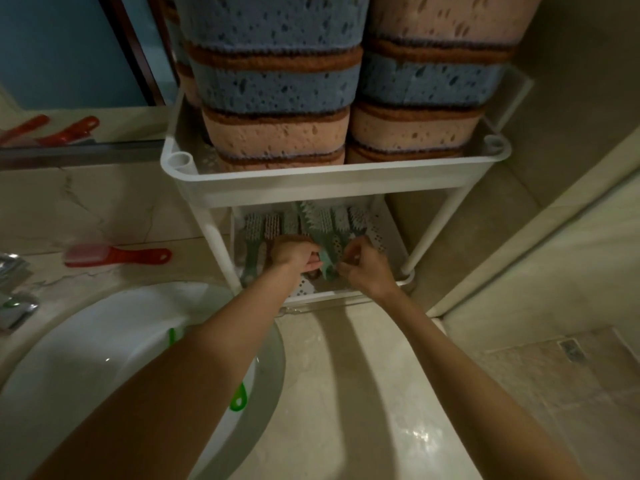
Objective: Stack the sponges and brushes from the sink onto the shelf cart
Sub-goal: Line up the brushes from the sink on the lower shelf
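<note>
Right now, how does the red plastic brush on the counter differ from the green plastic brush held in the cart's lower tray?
The red plastic brush lies alone, untouched; the green plastic brush lies over other brushes, gripped by the left hand. The red handle points right, the green towards the person. Both have bristled heads.

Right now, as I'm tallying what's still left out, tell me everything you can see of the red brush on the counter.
The red brush lies flat on the pale marbled counter, behind the sink, left of the white shelf cart. It looks plastic: a slim red handle pointing toward the cart, ending in a hanging hole, and a broader, blurred pinkish head. Only the counter touches it; the left hand, gripping a green brush, and the right hand are at the cart.
</note>
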